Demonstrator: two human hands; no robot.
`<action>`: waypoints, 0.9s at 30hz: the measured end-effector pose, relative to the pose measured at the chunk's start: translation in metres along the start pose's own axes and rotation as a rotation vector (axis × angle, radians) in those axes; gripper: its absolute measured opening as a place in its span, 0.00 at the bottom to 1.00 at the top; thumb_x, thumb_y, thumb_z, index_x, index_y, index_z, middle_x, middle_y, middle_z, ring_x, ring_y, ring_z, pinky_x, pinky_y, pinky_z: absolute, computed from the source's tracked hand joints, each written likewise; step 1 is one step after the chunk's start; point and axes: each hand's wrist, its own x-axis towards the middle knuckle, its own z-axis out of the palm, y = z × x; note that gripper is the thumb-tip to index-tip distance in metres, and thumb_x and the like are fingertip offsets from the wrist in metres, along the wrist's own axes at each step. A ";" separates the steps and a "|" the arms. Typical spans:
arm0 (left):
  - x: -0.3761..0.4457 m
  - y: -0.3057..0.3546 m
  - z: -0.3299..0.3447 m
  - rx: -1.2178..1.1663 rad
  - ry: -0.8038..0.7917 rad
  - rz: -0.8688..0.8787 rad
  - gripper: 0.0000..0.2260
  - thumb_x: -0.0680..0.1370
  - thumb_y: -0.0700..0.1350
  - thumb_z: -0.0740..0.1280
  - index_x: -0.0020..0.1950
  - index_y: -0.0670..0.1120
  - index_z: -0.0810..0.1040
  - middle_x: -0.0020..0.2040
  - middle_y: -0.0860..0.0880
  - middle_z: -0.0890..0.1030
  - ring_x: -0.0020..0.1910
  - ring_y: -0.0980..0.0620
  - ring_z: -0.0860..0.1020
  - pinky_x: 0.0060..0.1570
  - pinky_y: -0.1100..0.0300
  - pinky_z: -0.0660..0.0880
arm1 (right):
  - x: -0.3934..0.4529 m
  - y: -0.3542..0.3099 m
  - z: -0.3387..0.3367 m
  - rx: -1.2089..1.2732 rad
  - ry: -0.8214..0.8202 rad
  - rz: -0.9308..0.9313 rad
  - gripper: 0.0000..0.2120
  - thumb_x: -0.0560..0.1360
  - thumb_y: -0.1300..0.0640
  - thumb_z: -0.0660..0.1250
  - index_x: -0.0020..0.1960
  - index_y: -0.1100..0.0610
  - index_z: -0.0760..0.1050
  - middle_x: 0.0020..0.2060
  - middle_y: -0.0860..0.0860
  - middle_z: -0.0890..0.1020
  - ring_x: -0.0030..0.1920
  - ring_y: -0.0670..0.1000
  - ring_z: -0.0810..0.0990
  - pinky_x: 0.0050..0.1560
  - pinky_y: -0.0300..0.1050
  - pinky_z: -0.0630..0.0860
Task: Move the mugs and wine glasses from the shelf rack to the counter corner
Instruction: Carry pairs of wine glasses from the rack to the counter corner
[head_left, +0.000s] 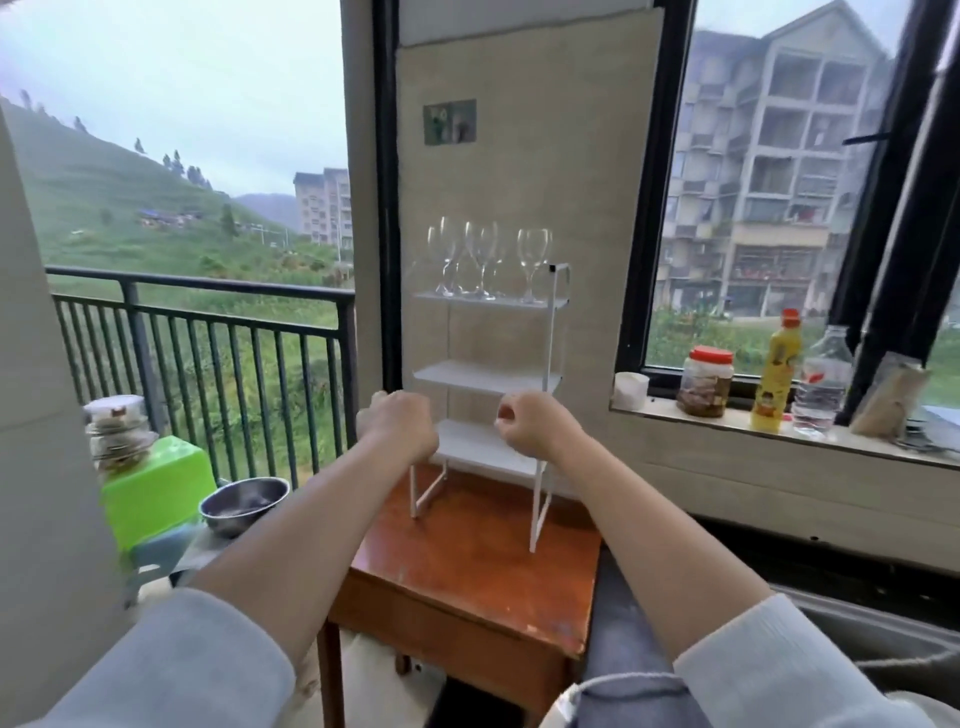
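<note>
A white three-tier shelf rack (550, 332) stands on a small wooden table (467, 561) against the wall. Several clear wine glasses (533, 260) stand upright on its top tier; the two lower tiers hold nothing that I can see. No mugs are in view. My left hand (402, 423) is raised in front of the rack's lower left side, fingers curled into a loose fist. My right hand (535, 421) hangs at the same height by the lower right side, also curled shut with nothing visible in it.
A windowsill (727, 423) on the right carries a white cup (631, 389), a red-lidded jar (706, 382), a yellow bottle (776, 371) and a clear bottle (823, 382). At left stand a metal bowl (244, 504), a green box (156, 488) and a balcony railing (208, 332).
</note>
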 end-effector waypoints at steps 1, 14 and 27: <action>0.019 -0.006 0.003 -0.009 0.006 0.016 0.15 0.76 0.40 0.58 0.59 0.44 0.77 0.61 0.43 0.77 0.63 0.44 0.70 0.53 0.52 0.72 | 0.017 -0.004 0.003 0.007 0.016 0.007 0.13 0.75 0.60 0.58 0.52 0.65 0.77 0.52 0.62 0.82 0.53 0.60 0.79 0.53 0.50 0.75; 0.232 -0.019 0.033 -0.394 0.112 0.177 0.09 0.73 0.36 0.57 0.36 0.43 0.74 0.42 0.47 0.78 0.48 0.43 0.73 0.42 0.57 0.70 | 0.203 0.022 -0.005 0.100 0.441 0.203 0.14 0.73 0.68 0.57 0.54 0.70 0.76 0.54 0.66 0.79 0.55 0.63 0.76 0.54 0.49 0.72; 0.375 0.029 0.008 -0.602 0.056 0.274 0.13 0.76 0.36 0.56 0.56 0.36 0.76 0.57 0.38 0.78 0.57 0.39 0.75 0.46 0.57 0.69 | 0.326 0.054 -0.016 0.147 0.512 0.507 0.11 0.71 0.68 0.60 0.52 0.68 0.75 0.54 0.65 0.79 0.54 0.63 0.79 0.49 0.49 0.77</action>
